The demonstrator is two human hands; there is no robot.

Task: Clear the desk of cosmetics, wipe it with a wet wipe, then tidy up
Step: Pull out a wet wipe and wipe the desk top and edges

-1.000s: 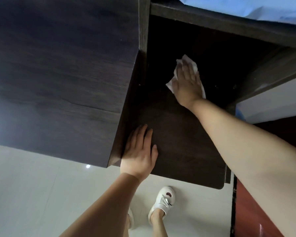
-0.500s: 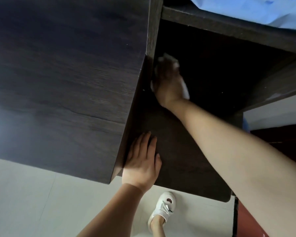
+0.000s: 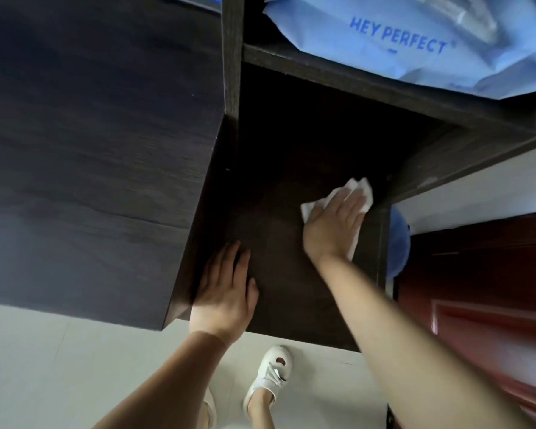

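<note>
The dark wooden desk surface [image 3: 279,187] lies below a shelf, between a tall side panel and a right wall. My right hand [image 3: 331,226] presses flat on a white wet wipe [image 3: 358,188] near the surface's right side; the wipe sticks out past the fingertips and beside the palm. My left hand [image 3: 226,289] rests flat, fingers straight, on the front left of the same surface, close against the side panel. No cosmetics show on the surface.
A large dark cabinet block [image 3: 90,150] fills the left. The shelf above holds a blue bag [image 3: 415,41] printed "HEY PERFECT". A blue round object [image 3: 399,239] and a red-brown door [image 3: 483,289] are at right. Pale floor and a white shoe [image 3: 273,376] lie below.
My right hand slid the wipe from the back left corner by the side panel across to the right side and nearer the front. My left hand stayed in place.
</note>
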